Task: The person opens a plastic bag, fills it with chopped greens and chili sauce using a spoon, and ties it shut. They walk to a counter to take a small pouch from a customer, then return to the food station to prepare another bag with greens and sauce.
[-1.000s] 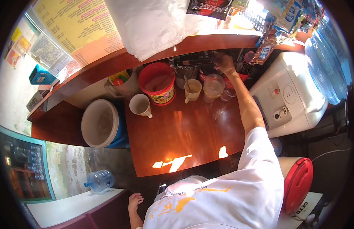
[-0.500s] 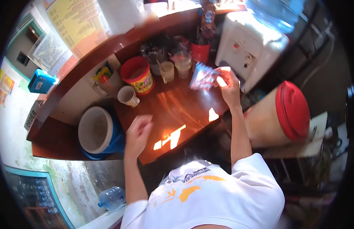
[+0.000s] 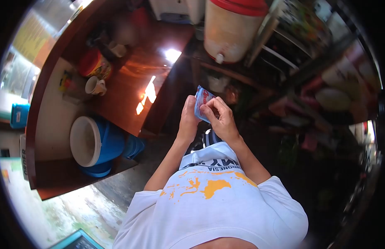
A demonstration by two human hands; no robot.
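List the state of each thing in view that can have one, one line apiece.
sachet: held upright in both hands, top pinched.
left hand: closed on the sachet.
right hand: fingers gripping the sachet.
white mug: upright on the counter.
blue bucket: white lid on.
beige cooler: red lid on.

A second ago the right hand [image 3: 222,120] reached to the far side of the tabletop [image 3: 130,83] among the cups; half a second ago it held a sachet [image 3: 199,103] above the tabletop while the left hand [image 3: 188,118] hovered apart. Now both hands have come together off the tabletop, in front of the chest, each with a grip on the sachet. The view has swung right.
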